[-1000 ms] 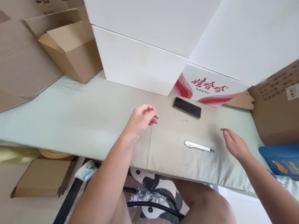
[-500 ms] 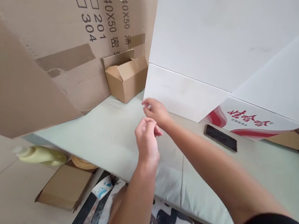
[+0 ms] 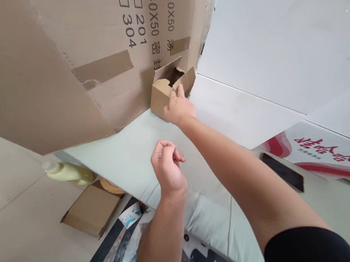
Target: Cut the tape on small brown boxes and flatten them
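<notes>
A small brown cardboard box (image 3: 160,98) stands in the corner of the pale padded surface, its top flaps raised and a dark gap showing inside. My right hand (image 3: 181,106) is at the box's near right side, fingers closed at the edge of the raised flap. Nearer to me, my left hand (image 3: 167,164) hovers over the padded surface (image 3: 126,154), apart from the box. Its fingers are curled in towards the thumb. Whatever they hold, if anything, is hidden.
A large printed cardboard carton (image 3: 92,93) rises on the left, white boxes (image 3: 255,42) on the right. A black phone (image 3: 283,172) lies by the red-lettered box (image 3: 325,148). On the floor are a yellow bottle (image 3: 71,173) and a flattened carton (image 3: 92,208).
My right hand has moved forward from beside my left hand onto the small box. One flap now stands higher, and the gap is wider. The view has shifted left.
</notes>
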Motion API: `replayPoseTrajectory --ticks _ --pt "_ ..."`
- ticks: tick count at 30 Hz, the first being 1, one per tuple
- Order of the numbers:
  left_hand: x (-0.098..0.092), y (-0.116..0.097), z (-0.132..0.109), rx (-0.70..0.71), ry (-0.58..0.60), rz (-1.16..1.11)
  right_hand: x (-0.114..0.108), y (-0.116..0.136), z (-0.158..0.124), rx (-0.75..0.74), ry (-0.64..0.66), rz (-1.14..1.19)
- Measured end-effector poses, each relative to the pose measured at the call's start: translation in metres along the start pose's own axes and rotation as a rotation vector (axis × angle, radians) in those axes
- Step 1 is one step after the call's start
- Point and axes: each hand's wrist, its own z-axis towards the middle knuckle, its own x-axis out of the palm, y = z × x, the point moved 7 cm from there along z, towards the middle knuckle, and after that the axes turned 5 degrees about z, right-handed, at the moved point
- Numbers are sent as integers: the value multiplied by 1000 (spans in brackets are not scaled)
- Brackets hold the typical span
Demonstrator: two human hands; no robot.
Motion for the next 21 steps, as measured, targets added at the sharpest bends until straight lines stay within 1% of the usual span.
replayPoseTrajectory --ticks 3,5,7,9,11,12,13,14,16,17,19,21 --pt "-4 -15 -4 91 -50 -50 -10 -22 -31 8 -27 -37" --pt "-6 -31 -7 192 -72 -76 -23 -42 -67 -18 -83 -36" --pt "-10 -46 -9 316 -104 -99 -41 -68 -116 -83 -193 -7" --pt "-14 -56 -11 423 -147 -105 -65 -97 -178 -200 -357 33" --pt "-13 -55 -12 465 -154 -51 -90 -130 -245 -297 -541 79" --pt "-8 -50 -11 453 -124 7 -100 -148 -275 -309 -592 112" --pt "-1 -42 -11 421 -64 84 -110 -165 -303 -296 -669 144" --pt "9 -32 -13 380 26 169 -118 -182 -327 -272 -750 175" --pt "35 -6 -23 301 253 326 -126 -206 -364 -224 -881 252" --pt "49 7 -32 273 369 389 -128 -215 -376 -205 -927 296" --pt "74 33 -52 244 565 481 -126 -225 -385 -177 -947 369" --pt "94 52 -72 245 679 524 -123 -229 -383 -157 -904 388"
